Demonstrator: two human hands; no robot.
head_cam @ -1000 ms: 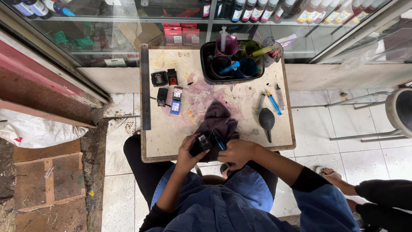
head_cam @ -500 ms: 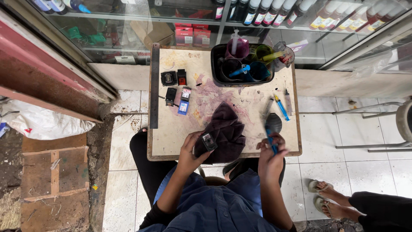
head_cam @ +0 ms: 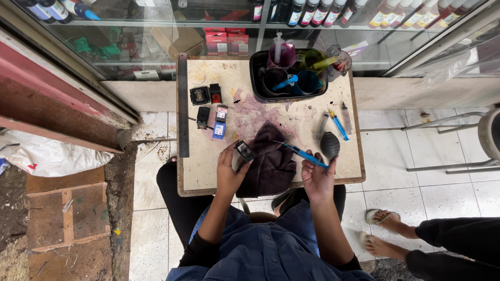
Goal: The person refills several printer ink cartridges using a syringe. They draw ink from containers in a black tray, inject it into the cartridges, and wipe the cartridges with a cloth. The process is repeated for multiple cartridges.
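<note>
My left hand [head_cam: 229, 171] grips a small black ink cartridge [head_cam: 244, 151] just above the left edge of a dark purple cloth [head_cam: 270, 162] on a small stained table [head_cam: 208, 171]. My right hand [head_cam: 317, 178] holds a blue syringe [head_cam: 304, 154] whose needle points left toward the cartridge, stopping a short way from it. A black rubber bulb blower [head_cam: 329, 144] lies just beyond my right fingers.
Several loose cartridges [head_cam: 211, 112] lie on the table's left half beside a long metal ruler [head_cam: 183, 104]. A black tub [head_cam: 288, 78] of cups and syringes stands at the back. More syringes [head_cam: 337, 124] lie at right. A glass display case [head_cam: 156, 36] is behind. Another person's sandalled feet [head_cam: 383, 229] stand at right.
My right hand reached to the right by the bulb blower, picked up the blue syringe and brought it back toward the cartridge. The left hand kept the cartridge at the cloth.
</note>
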